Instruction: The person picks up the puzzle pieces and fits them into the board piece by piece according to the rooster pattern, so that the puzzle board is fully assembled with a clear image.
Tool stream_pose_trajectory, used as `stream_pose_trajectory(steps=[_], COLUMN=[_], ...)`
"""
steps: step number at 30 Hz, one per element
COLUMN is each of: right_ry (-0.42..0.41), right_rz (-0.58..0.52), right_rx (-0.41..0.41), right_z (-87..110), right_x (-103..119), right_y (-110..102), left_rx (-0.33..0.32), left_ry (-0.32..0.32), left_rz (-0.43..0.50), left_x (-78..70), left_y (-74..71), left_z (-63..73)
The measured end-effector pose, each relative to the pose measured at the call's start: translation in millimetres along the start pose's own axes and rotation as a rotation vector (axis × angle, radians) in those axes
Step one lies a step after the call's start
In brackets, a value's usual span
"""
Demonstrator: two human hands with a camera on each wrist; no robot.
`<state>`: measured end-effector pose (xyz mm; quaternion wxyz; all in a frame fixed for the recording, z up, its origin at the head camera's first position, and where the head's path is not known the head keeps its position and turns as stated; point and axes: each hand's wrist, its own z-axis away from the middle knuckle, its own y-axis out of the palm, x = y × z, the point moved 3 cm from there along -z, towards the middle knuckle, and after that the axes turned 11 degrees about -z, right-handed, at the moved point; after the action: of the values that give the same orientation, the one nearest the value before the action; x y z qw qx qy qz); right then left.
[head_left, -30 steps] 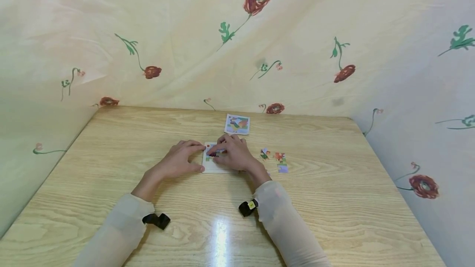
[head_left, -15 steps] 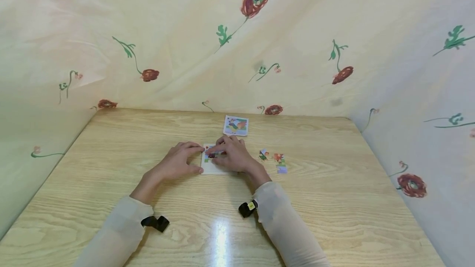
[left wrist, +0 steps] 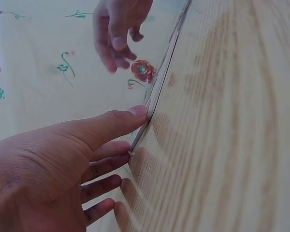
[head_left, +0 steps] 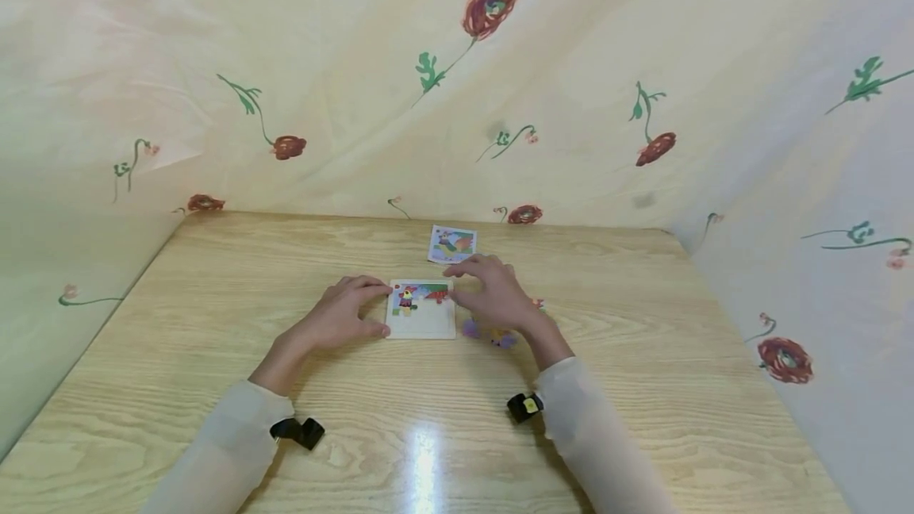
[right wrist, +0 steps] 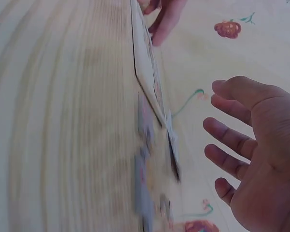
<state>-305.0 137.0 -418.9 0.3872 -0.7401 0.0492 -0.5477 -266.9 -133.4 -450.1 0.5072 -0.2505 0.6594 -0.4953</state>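
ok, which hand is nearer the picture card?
Right. The right hand is just in front of the picture card, slightly rightward; the left hand is farther, at the left edge of the puzzle board.

left hand (head_left: 341,314): spread | right hand (head_left: 497,292): raised (fingers (right wrist: 230,137) loosely bent)

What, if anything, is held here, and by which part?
Nothing looks gripped: the left hand touches the puzzle board at its left edge; the right hand is empty.
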Motion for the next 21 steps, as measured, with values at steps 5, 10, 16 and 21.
stream_pose_trajectory(steps=[5,10,16,21], right_ry=[0.019,0.046,0.064,0.059], right_rz=[0.016,0.080,0.099,0.174], right_rx=[-0.046,-0.079,-0.098,-0.120], right_z=[21.1,38.0,50.9,57.0], right_x=[-13,-30,-44,-53], right_y=[-20,-30,-41,-49], left_rx=[-0.004,-0.004,-0.004,-0.005], left_ry=[0.007,0.014,0.008,0.011], left_rz=[0.001,-0.001,-0.002,-0.003], left_x=[0.6,1.4,1.1,2.0], left_y=[-0.5,0.0,0.9,1.8], left_z=[0.6,1.0,1.5,1.6])
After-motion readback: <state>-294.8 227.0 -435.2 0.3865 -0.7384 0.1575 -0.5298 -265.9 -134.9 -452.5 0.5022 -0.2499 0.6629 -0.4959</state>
